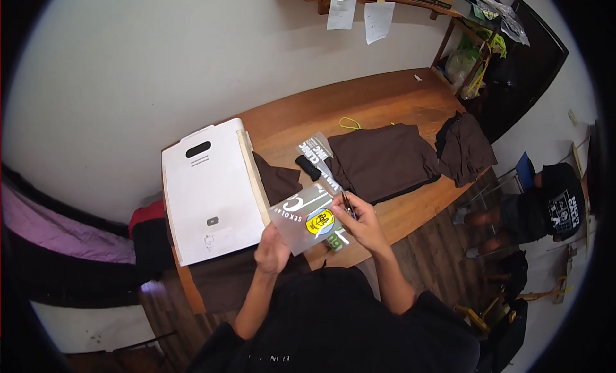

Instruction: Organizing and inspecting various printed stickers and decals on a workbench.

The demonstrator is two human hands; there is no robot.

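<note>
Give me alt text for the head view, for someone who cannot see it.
Seen from above, a person's left hand and right hand hold a clear printed film sheet with a yellow round design over a wooden table. A white flat press lies to the left, folded dark brown shirts beyond. Another person sits at far right.

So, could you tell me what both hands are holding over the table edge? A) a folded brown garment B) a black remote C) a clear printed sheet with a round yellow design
C: the left hand and right hand grip the transparent printed sheet by its sides.
</note>
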